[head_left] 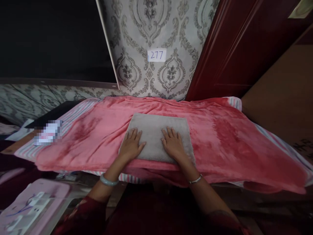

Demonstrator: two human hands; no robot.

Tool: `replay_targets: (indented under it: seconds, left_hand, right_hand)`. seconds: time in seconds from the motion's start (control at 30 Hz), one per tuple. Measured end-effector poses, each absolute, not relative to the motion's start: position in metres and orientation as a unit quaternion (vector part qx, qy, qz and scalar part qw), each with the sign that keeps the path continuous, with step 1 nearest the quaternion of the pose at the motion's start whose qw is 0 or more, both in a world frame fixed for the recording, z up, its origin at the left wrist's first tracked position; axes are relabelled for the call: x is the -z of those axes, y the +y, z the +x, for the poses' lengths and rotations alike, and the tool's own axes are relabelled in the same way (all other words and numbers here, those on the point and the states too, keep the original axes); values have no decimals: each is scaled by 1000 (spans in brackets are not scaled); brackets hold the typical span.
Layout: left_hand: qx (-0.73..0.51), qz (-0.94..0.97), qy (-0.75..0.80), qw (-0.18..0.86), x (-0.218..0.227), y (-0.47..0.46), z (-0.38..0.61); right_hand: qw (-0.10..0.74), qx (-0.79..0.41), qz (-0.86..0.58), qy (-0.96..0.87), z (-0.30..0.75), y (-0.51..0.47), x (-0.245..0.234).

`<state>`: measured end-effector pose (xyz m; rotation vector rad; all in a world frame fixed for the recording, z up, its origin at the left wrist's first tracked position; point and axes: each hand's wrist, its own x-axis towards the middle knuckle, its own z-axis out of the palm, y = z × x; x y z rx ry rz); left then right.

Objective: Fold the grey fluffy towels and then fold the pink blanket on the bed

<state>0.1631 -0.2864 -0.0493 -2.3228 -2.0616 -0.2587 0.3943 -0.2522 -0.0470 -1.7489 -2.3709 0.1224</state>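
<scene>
A grey square cloth (153,137), soft and towel-like, lies spread flat on a pink plush blanket (217,140). My left hand (132,143) rests palm down on the cloth's left side, fingers apart, a pale bangle on that wrist. On the right part of the cloth lies my right hand (172,142), also palm down with spread fingers; a thin silver bracelet circles the wrist. Neither hand grips anything. Parts of the cloth's side edges are hidden under my hands and forearms.
Beneath the blanket, a striped cloth (26,151) shows at the edges. A blurred-out item (48,133) sits at the left end. Behind stand a dark screen (56,42), patterned wall with a "277" paper (156,55), and a red door (227,42). A pink case (49,192) is lower left.
</scene>
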Motion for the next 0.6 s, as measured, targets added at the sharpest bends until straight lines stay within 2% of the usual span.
replay_targets:
  seconds: [0.13,0.37,0.6]
  left_hand:
    - [121,-689,-715,-15,55,-292,125]
    - [223,-671,-706,-41,55,-292,114]
    - [346,-573,-722,-177,40,-268,105]
  right_hand:
    - [102,-38,-588,-802,394,-253,49]
    - [119,-43,-586,-801,394,-253,49]
    - [134,-68,-584,-797,398,-249,49]
